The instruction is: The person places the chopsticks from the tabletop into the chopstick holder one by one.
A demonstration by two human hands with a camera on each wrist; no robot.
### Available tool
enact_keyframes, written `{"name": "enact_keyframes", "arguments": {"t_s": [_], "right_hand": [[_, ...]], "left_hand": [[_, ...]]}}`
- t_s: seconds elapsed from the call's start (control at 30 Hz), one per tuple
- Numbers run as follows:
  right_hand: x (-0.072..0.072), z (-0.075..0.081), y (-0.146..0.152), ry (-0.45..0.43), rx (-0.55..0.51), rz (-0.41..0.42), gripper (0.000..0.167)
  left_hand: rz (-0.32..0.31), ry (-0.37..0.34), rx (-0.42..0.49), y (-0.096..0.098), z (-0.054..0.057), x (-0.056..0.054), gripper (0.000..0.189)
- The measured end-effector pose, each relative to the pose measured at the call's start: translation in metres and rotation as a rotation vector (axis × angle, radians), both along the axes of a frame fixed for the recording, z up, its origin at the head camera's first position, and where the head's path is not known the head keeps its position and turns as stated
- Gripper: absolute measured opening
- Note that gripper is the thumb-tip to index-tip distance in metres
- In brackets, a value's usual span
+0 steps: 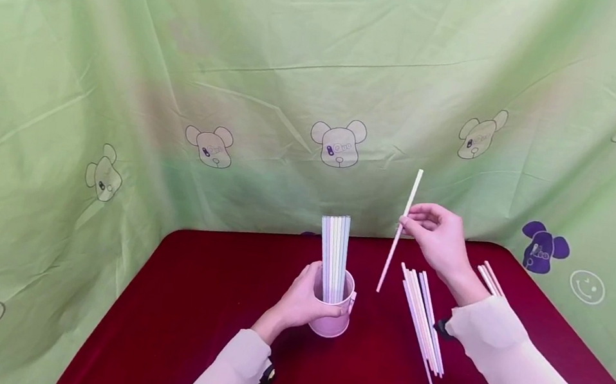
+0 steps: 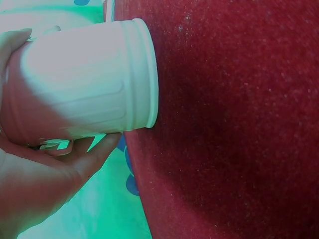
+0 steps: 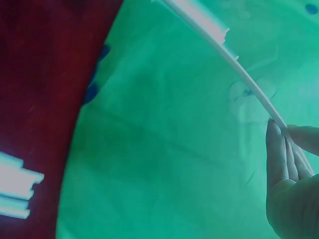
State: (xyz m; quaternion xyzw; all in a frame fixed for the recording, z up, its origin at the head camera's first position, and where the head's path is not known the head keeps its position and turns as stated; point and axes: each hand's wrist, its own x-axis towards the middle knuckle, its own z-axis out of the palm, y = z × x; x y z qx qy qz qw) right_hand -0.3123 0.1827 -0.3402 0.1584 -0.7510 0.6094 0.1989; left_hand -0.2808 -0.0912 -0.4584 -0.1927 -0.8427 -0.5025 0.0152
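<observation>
A small pink bucket [image 1: 328,326] stands on the table, with a bundle of pale pastel straws [image 1: 333,254] upright inside it. My left hand [image 1: 300,298] grips the bucket from its left side, thumb across the front near the rim. In the left wrist view the bucket [image 2: 89,79] lies between thumb and fingers, its base close to the red cloth. My right hand [image 1: 437,235] pinches one pale straw [image 1: 399,236] between thumb and fingertips, in the air right of the bucket and slightly tilted. The right wrist view shows the pinched straw [image 3: 249,82] crossing the hand's fingertips.
A loose pile of straws [image 1: 422,324] lies on the table below my right hand. More straws [image 1: 490,279] lie farther right, partly hidden by the right forearm. Dark red cloth [image 1: 196,333] covers the table. Green printed curtains [image 1: 275,84] hang behind and at both sides.
</observation>
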Motion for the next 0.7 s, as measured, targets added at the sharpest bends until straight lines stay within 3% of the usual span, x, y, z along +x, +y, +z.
{"name": "enact_keyframes", "arguments": {"t_s": [0.2, 0.4, 0.7], "right_hand": [[-0.001, 0.001, -0.031, 0.06, -0.013, 0.031, 0.026], [-0.005, -0.021, -0.052, 0.116, 0.108, -0.036, 0.018], [-0.009, -0.05, -0.066, 0.07, 0.175, 0.035, 0.016]], "left_hand": [[0.01, 0.021, -0.021, 0.0, -0.002, 0.001, 0.09], [0.006, 0.014, -0.009, 0.0, -0.005, 0.001, 0.093], [0.006, 0.026, -0.016, 0.0, -0.002, 0.0, 0.094]]}}
